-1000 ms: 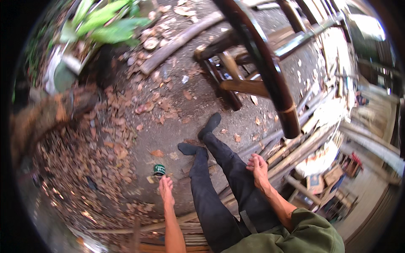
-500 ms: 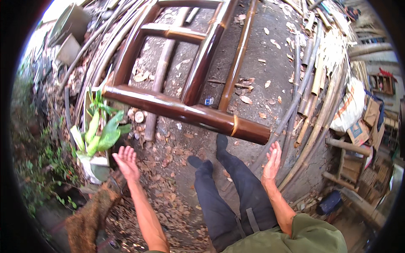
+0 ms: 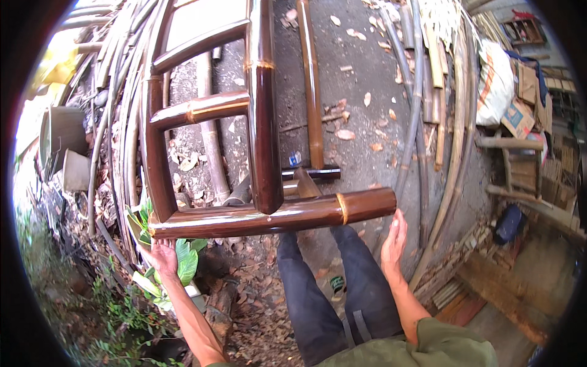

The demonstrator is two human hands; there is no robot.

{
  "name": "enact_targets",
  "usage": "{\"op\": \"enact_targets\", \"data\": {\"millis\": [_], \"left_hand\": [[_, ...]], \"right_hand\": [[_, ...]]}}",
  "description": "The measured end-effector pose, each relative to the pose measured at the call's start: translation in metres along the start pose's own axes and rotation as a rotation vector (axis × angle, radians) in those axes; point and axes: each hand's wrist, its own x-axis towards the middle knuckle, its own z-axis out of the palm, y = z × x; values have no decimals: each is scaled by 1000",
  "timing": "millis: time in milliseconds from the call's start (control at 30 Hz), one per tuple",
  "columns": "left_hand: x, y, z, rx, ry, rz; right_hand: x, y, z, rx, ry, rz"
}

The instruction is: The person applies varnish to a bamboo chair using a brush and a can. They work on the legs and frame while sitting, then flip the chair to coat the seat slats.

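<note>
A glossy dark brown bamboo frame (image 3: 263, 131) stretches away in front of me, with a thick near crosspiece (image 3: 263, 219) lying across my view. Below the left end of that crosspiece is my left hand (image 3: 164, 258), palm up and fingers extended, the fingertips at or just under its lower edge; whether they touch it I cannot tell. My right hand (image 3: 395, 240) is raised beside the crosspiece's right end, fingers stretched out together and thumb side toward the pole. Neither hand grips anything.
Under the frame are a long brown pole (image 3: 310, 85) and dry leaves on the dirt. Bamboo poles (image 3: 422, 122) line the right, near a white sack (image 3: 494, 85). At left are a grey bucket (image 3: 64, 137), a green-leaved plant (image 3: 188, 260) and bamboo lengths.
The near crosspiece now sits lower in view, closer to my hands, its left end down beside my left hand. My left hand has shifted left and down. The view has turned.
</note>
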Motion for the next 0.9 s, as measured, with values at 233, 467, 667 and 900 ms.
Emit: {"op": "enact_targets", "data": {"millis": [233, 467, 667, 900], "left_hand": [[20, 26, 8, 91, -145, -121], [29, 30, 28, 213, -77, -116], [31, 40, 22, 274, -292, -220], [24, 36, 24, 255, -123, -156]], "right_hand": [[4, -22, 20, -171, 80, -28], [8, -33, 23, -291, 88, -44], [22, -22, 16, -413, 67, -64], [36, -22, -1, -533, -5, -50]]}}
